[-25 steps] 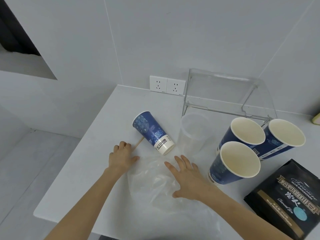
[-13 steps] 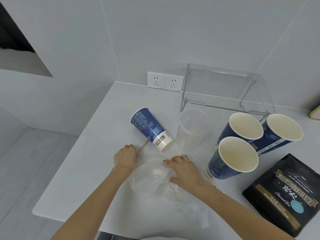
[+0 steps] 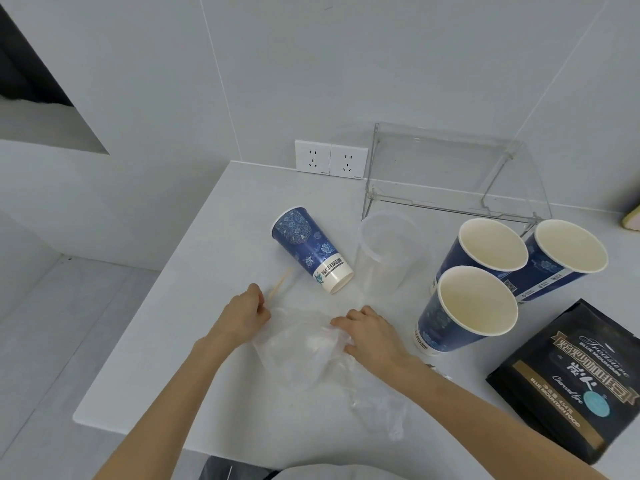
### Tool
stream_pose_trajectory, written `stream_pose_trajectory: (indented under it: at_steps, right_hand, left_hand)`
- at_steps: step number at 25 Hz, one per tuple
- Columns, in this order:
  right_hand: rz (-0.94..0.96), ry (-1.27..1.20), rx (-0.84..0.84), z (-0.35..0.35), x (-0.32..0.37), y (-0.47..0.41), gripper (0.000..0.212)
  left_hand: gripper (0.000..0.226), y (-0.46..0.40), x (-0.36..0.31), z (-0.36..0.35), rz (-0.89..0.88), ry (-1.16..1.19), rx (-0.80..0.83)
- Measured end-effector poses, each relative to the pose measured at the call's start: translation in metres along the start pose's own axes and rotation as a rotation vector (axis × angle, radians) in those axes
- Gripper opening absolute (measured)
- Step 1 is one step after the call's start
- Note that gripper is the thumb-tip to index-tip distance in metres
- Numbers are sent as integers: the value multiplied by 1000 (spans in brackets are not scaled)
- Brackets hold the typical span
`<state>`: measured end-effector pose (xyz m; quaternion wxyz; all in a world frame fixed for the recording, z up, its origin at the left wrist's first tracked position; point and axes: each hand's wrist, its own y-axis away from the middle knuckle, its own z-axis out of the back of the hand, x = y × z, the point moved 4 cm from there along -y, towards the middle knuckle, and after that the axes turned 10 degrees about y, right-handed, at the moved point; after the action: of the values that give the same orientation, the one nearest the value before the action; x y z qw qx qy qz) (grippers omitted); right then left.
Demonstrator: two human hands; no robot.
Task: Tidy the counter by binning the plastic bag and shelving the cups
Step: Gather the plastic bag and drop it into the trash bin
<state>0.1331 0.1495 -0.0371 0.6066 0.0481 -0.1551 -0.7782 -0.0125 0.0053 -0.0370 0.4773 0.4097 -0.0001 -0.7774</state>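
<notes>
A clear plastic bag (image 3: 304, 355) lies crumpled on the white counter (image 3: 180, 341). My left hand (image 3: 244, 315) pinches its left edge and my right hand (image 3: 370, 336) grips its right side, bunching the film between them. Behind the bag, a blue patterned paper cup (image 3: 308, 252) lies on its side. A clear plastic cup (image 3: 384, 254) stands upright next to it. Three blue paper cups stand open on the right: front (image 3: 464, 313), back middle (image 3: 485, 251), back right (image 3: 561, 258). A clear acrylic shelf (image 3: 450, 174) sits against the wall behind them.
A thin wooden stick (image 3: 280, 285) lies by my left hand. A black coffee bag (image 3: 575, 379) rests at the right front. Two wall sockets (image 3: 330, 161) sit left of the shelf. The counter's left edge drops to the floor. A dark object (image 3: 225, 471) shows below the front edge.
Both hands went from resting flat on the bag to closing on it. They have drawn the film together into a bunch between them. The cups have not moved.
</notes>
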Motion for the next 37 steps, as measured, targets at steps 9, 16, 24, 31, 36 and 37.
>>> stream_pose_trajectory:
  at_steps: [9, 16, 24, 31, 36, 37]
  right_hand:
    - [8, 14, -50, 7, 6, 9, 38]
    - [-19, 6, -96, 11, 7, 17, 39]
    - [-57, -50, -152, 5, 11, 38, 57]
    - [-65, -244, -266, -2, -3, 89, 65]
    - [-163, -277, -296, -10, -37, 123, 44]
    - [-180, -261, -281, -12, -44, 127, 43]
  left_hand:
    - [59, 41, -18, 0, -395, -13, -305]
    - [56, 64, -27, -28, -415, -68, 24]
    - [64, 82, -16, -48, -445, -41, 131]
    - [56, 90, -5, -50, -419, -58, 45]
    - [49, 100, -8, -53, -405, -81, -10]
    - [49, 103, -8, -54, -396, -85, -18]
